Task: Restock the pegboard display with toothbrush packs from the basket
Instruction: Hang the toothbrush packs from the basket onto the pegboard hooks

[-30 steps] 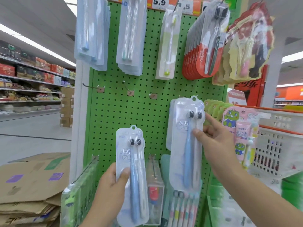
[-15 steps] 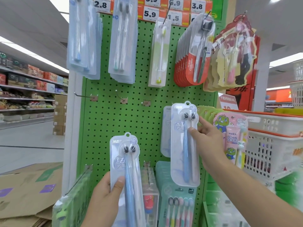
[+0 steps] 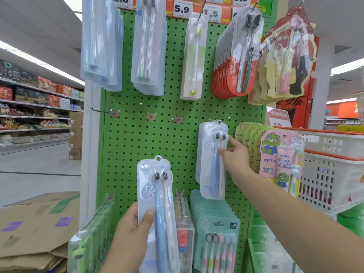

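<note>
Pack (image 3: 213, 160) now higher, pinched by right hand (image 3: 235, 154) against green pegboard (image 3: 128, 146) (supermarket aisle).

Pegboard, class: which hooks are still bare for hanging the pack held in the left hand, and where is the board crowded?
Three bare hooks sit in the middle row, between the top row of packs and the pack in the left hand. The right hand holds a pack on the fourth hook. The top row, the right edge and the bottom right of the pegboard are crowded.

Flattened cardboard boxes (image 3: 33, 229) lie on the floor at left; stocked store shelves (image 3: 37, 109) line the aisle behind, their goods blurred, perhaps boxed.
</note>
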